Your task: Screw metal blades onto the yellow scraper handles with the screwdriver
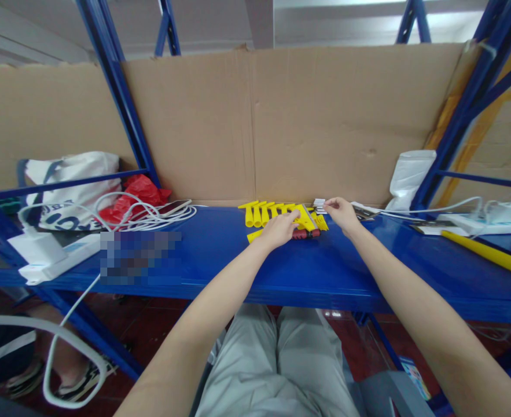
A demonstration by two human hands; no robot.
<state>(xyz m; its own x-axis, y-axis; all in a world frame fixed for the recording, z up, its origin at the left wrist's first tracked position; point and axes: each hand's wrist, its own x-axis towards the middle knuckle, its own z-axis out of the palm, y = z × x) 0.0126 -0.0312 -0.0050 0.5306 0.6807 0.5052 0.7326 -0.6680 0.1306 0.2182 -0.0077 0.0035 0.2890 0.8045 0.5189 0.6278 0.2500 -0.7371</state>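
Hands: left (281, 229) on yellow pieces (266, 211), right (342, 213) pinching white tag (319, 202); shelf (324, 272) front bare.

Two hands (281, 229) (both the wearer's), two power strips (58, 258), one red bag (140, 191).

brightness: the scene was evenly and fairly brightly lit.
light source: light came from above, behind the cardboard backing (255, 121).
glare: pale sheen lay on the blue shelf (324, 278) front.
shadows: soft and faint under the left hand (281, 229) and right hand (344, 213).
distortion: wide-angle bending curved the blue uprights (120, 92) at the edges.
blur: a pixelated patch (140, 258) hid part of the shelf.
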